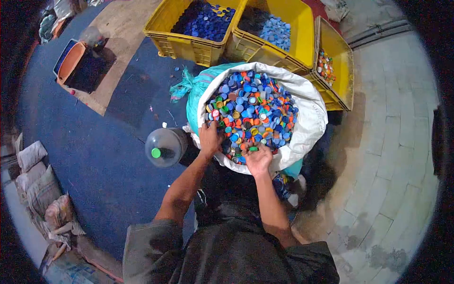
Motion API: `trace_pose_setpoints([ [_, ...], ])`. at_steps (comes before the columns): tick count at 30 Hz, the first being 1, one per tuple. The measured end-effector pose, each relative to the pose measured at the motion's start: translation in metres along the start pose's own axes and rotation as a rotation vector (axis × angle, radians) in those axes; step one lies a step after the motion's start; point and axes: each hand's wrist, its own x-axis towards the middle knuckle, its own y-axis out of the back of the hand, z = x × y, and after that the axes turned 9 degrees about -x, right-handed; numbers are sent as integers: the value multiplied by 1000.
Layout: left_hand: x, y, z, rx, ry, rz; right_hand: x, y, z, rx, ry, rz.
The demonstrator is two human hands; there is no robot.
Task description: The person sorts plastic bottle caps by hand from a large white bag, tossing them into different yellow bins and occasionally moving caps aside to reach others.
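Note:
A white woven sack [309, 120] with a rolled rim stands in front of me, full of bottle caps [246, 106] in blue, orange, green and other colours. At the sack's near left edge, my left hand [210, 139] is bent over the caps with its fingers curled; what they hold, if anything, is hidden. My right hand [258, 158] lies palm up at the near rim, its fingers curled around a green cap [253, 148]. Teal sacking [195, 106] shows at the left of the white sack.
Yellow crates [189, 47] holding sorted caps stand beyond the sack. A large clear bottle [165, 147] with a green cap is at the left. An orange container [72, 63] sits farther left. Filled bags [45, 189] line the left edge, and a block wall [392, 142] is at the right.

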Motion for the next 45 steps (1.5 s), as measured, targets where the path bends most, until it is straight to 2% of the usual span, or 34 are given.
trace_pose_setpoints([
  [1,1,-4,-2,22,-21,24,-7,-11,-1,-26,6,63],
  [5,4,-2,10,13,52,5,-9,4,3,-44,14,74],
  [14,9,-2,17,-28,33,55,-12,-1,7,-133,29,52],
  [17,9,2,13,-311,2,81,-6,-6,8,-168,15,150],
  [20,6,35,38,-812,370,5,19,12,11,-330,-58,-9],
  [21,3,17,12,-1025,388,-2,19,-2,10,-390,-65,32],
  [24,0,39,-3,-1621,673,-80,38,-21,16,-795,27,117],
  [25,-3,59,8,-1720,776,-74,52,-19,19,-1006,79,176],
  [28,-12,68,-14,-2001,832,-52,94,-18,37,-1356,547,55],
  [29,-15,70,-18,-1920,918,10,112,-13,38,-1534,588,51],
  [32,-26,65,-48,-1868,886,-20,120,-44,41,-1629,699,-16],
  [37,-40,81,-55,-1782,877,28,128,-72,43,-1792,811,-67],
  [40,-40,86,-54,-1727,887,79,129,-79,45,-1891,792,-56],
  [41,-39,87,-54,-1706,886,78,131,-80,48,-1908,729,2],
  [45,-30,82,-56,-1681,834,23,136,-79,50,-1948,654,9],
])
